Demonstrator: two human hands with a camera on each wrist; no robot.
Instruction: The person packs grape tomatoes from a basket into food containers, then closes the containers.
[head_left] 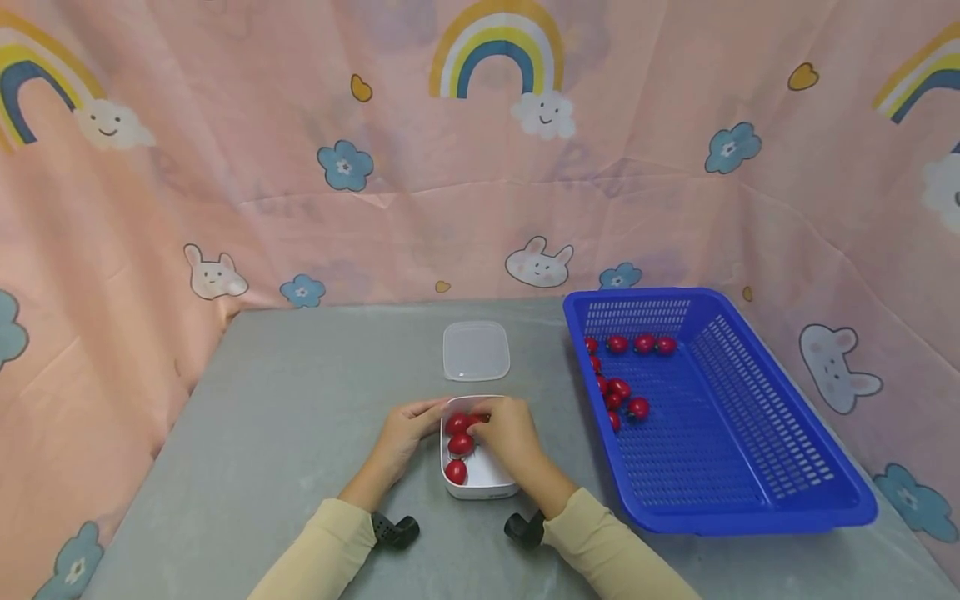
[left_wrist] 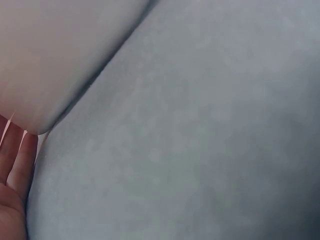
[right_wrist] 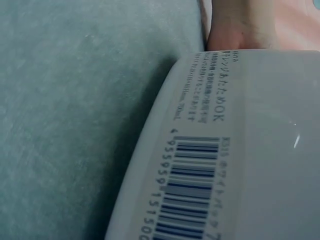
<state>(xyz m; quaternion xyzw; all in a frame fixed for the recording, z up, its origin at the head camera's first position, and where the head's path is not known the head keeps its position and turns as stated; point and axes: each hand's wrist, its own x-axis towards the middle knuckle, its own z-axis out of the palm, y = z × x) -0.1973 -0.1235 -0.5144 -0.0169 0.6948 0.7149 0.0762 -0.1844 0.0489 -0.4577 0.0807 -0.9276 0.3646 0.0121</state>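
A white rectangular container [head_left: 482, 493] stands on the table with several red cherry tomatoes [head_left: 461, 444] along its left side. My left hand [head_left: 397, 440] rests against the container's left wall; in the left wrist view its fingers [left_wrist: 22, 165] lie straight along that wall. Over the container's right rim reaches my right hand [head_left: 513, 433], its thumb and fingertips pinching a cherry tomato at the far end, partly hidden by the fingers. The right wrist view shows the container's side with a printed barcode label [right_wrist: 190, 185].
A translucent lid [head_left: 476, 352] lies flat behind the container. To the right stands a blue perforated basket [head_left: 738, 508], with several more cherry tomatoes [head_left: 638, 408] along its left and far sides. A patterned pink curtain [head_left: 420, 225] hangs behind the grey table [head_left: 300, 400].
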